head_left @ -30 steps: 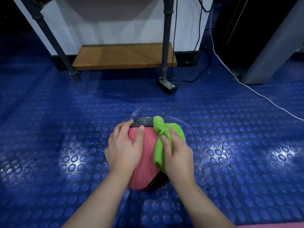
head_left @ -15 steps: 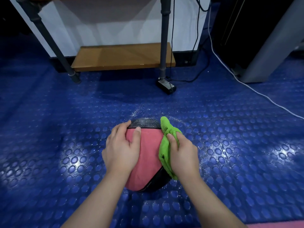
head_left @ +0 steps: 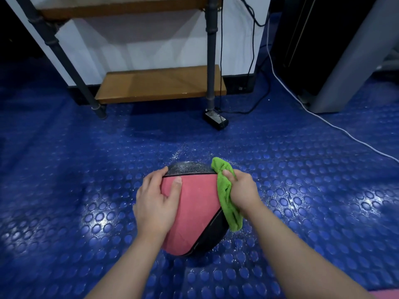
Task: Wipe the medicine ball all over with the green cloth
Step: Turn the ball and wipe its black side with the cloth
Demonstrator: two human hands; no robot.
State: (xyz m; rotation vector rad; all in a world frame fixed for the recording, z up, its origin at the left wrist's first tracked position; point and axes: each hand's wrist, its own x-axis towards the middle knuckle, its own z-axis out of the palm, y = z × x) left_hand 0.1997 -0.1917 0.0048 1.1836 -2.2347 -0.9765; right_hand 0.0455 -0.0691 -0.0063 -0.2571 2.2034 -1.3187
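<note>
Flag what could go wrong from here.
The medicine ball sits on a glistening, possibly damp floor, steadied only by the left hand resting on it; a firm wipe could roll it. The right hand grips the green cloth bunched at the ball's right side, so the underside may get missed.

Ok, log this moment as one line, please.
phase: wiping | left hand: steadies medicine ball | right hand: grips green cloth against ball's right side | ball on blue studded floor

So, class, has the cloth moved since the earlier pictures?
Yes: the cloth slid rightward off the pink panel of the ball to its right edge.
</note>
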